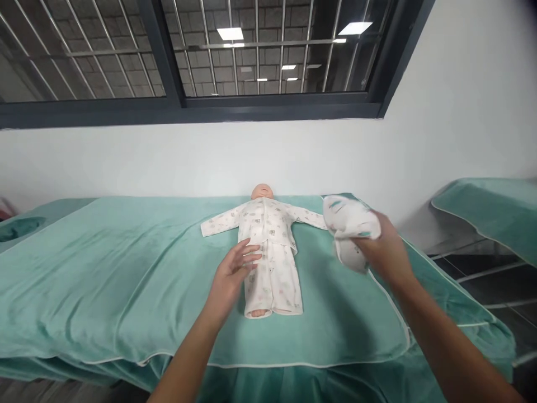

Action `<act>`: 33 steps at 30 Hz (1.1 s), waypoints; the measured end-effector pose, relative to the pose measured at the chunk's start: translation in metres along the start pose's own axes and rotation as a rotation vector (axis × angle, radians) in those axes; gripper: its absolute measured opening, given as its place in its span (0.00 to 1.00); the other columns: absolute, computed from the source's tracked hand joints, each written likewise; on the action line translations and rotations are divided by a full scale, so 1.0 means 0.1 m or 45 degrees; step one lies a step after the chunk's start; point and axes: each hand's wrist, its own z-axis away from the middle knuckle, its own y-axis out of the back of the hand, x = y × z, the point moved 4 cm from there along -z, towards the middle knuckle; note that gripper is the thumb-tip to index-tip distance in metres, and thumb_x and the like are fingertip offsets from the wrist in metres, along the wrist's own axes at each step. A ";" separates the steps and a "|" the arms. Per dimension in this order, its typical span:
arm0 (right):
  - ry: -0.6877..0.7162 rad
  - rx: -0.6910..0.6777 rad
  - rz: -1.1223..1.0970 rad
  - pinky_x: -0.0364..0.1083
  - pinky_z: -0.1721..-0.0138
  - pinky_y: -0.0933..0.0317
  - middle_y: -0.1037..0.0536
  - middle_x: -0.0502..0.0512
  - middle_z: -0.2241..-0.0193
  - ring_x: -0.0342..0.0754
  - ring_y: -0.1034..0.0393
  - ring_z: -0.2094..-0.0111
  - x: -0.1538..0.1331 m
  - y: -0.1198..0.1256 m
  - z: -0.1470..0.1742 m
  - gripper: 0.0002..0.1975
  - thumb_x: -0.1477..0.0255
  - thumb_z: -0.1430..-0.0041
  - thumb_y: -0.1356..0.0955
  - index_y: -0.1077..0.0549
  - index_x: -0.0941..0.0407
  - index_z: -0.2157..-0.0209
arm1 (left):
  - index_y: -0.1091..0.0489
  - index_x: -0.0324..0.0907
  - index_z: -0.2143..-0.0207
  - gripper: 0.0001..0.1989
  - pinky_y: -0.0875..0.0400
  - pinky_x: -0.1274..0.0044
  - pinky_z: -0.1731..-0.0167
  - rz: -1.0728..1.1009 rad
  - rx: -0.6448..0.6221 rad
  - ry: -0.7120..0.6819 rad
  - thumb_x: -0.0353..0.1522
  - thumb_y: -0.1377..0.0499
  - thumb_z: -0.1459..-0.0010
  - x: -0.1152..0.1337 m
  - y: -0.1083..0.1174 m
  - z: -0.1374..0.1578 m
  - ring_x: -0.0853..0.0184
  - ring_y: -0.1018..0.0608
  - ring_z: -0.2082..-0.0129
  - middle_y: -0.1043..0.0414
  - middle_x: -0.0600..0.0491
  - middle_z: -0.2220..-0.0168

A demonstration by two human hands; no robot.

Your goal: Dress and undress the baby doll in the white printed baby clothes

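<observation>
A baby doll lies on its back on the green bed cover, arms spread and head toward the wall. It wears a white printed top and matching trousers; one foot shows at a trouser cuff. My left hand hovers at the trousers' left side with its fingers apart, holding nothing. To the right of the doll, my right hand is closed around a bundled white printed cloth, raised above the bed. Motion blurs this cloth, and its exact kind cannot be made out.
The bed has a green cover with white piping along its edges. Behind it rises a white wall with a dark-framed, barred window. Another green-covered bed stands at the right, across a gap with dark floor.
</observation>
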 end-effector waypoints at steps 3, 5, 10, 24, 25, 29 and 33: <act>-0.025 -0.359 0.419 0.61 0.49 0.36 0.30 0.70 0.46 0.65 0.30 0.48 0.48 -0.32 0.19 0.28 0.60 0.39 0.36 0.34 0.55 0.39 | 0.29 0.43 0.49 0.21 0.28 0.63 0.49 -0.016 0.111 -0.024 0.31 0.40 0.47 -0.15 0.10 -0.12 0.58 0.22 0.51 0.24 0.46 0.50; 0.014 -0.428 0.652 0.67 0.48 0.38 0.35 0.72 0.41 0.73 0.38 0.41 0.59 -0.42 0.37 0.33 0.56 0.38 0.36 0.40 0.53 0.35 | 0.29 0.43 0.51 0.20 0.28 0.63 0.49 -0.047 0.151 -0.056 0.31 0.40 0.48 -0.22 0.16 -0.23 0.58 0.22 0.51 0.23 0.47 0.52; 0.207 -0.312 0.625 0.73 0.38 0.53 0.50 0.63 0.31 0.71 0.63 0.30 0.10 -0.35 0.62 0.33 0.58 0.36 0.38 0.48 0.49 0.33 | 0.26 0.44 0.54 0.17 0.32 0.67 0.48 -0.297 0.247 -0.149 0.30 0.44 0.47 -0.27 0.30 -0.64 0.60 0.24 0.49 0.23 0.49 0.52; -0.037 -0.456 -0.517 0.58 0.40 0.43 0.27 0.58 0.46 0.55 0.35 0.43 -0.89 -2.27 -0.92 0.18 0.65 0.38 0.38 0.30 0.53 0.48 | 0.23 0.43 0.59 0.13 0.34 0.67 0.45 -0.694 0.063 -0.289 0.31 0.46 0.41 -0.26 -0.07 -2.50 0.58 0.24 0.50 0.22 0.49 0.54; -0.058 -0.480 -0.523 0.58 0.41 0.43 0.26 0.58 0.47 0.55 0.35 0.44 -0.86 -2.34 -0.96 0.18 0.65 0.38 0.38 0.29 0.54 0.49 | 0.23 0.43 0.58 0.13 0.34 0.67 0.44 -0.736 0.034 -0.300 0.31 0.47 0.40 -0.30 -0.08 -2.54 0.59 0.25 0.49 0.23 0.49 0.52; -0.019 -0.517 -0.583 0.55 0.41 0.43 0.26 0.55 0.49 0.52 0.35 0.44 -0.80 -2.42 -0.98 0.15 0.65 0.37 0.38 0.27 0.53 0.53 | 0.25 0.43 0.54 0.16 0.37 0.69 0.41 -0.915 0.005 -0.340 0.32 0.51 0.36 -0.39 -0.13 -2.54 0.61 0.28 0.45 0.25 0.50 0.48; 0.004 -0.496 -0.579 0.55 0.42 0.43 0.25 0.54 0.50 0.52 0.34 0.46 -0.78 -2.42 -0.96 0.13 0.68 0.38 0.38 0.26 0.52 0.54 | 0.25 0.45 0.53 0.17 0.38 0.69 0.40 -0.942 0.004 -0.316 0.32 0.52 0.35 -0.38 -0.14 -2.52 0.63 0.28 0.44 0.26 0.52 0.46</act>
